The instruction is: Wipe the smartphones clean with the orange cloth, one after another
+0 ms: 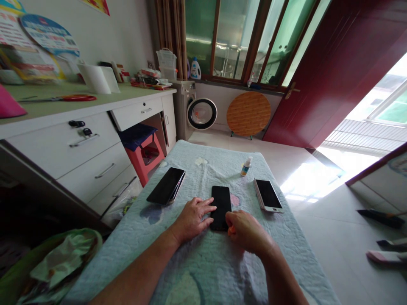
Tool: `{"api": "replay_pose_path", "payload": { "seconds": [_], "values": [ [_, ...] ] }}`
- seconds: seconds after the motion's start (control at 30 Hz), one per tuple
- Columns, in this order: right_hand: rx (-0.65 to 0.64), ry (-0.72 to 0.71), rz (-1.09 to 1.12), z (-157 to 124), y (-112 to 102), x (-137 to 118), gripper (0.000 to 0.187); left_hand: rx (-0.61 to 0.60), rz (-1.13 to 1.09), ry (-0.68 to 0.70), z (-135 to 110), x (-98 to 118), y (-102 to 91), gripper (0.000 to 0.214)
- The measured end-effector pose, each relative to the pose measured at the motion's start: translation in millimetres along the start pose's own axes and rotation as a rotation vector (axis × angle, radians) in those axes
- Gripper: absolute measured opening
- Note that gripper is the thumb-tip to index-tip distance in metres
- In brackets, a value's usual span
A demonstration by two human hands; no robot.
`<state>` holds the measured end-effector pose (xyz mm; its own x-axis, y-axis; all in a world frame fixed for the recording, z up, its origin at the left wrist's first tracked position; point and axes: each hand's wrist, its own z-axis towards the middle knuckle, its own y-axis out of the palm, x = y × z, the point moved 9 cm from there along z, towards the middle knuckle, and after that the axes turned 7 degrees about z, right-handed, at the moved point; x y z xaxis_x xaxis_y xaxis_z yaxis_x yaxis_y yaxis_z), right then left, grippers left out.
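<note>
A black smartphone (220, 206) lies flat, screen up, on the cloth-covered table. My left hand (194, 216) is open at its left side, fingers spread, with the fingertips resting on the phone's edge. Closed in a fist, my right hand (246, 231) presses at the phone's lower right edge. A bit of something orange (232, 230) shows under its fingers; most of it is hidden. Left of the hands sits a stack of dark phones (167, 185). To the right is a stack topped by a white-framed phone (269, 195). A small spray bottle (245, 167) stands upright behind them.
The table wears a pale blue quilted cloth (219, 163). Along the left runs a white desk with drawers (95, 163), a red stool (144, 156) under it. A lined bin (60, 262) stands at lower left. Beyond are an open washing machine door (202, 114) and a round wooden tabletop (248, 113).
</note>
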<state>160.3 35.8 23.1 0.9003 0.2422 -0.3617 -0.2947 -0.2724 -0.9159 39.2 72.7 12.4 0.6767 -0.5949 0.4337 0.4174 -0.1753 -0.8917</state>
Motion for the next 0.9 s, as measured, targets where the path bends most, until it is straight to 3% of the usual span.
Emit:
{"api": "replay_pose_path", "payload": {
  "seconds": [0.4,0.9],
  "values": [
    [-0.010,0.034,-0.055,4.1,4.1,-4.6,0.008,-0.005,0.003,-0.006,-0.3,0.9,-0.8,0.041],
    [0.126,-0.124,-0.014,10.4,8.1,-39.8,0.009,-0.015,-0.028,0.005,-0.3,1.1,-0.5,0.038]
  ]
}}
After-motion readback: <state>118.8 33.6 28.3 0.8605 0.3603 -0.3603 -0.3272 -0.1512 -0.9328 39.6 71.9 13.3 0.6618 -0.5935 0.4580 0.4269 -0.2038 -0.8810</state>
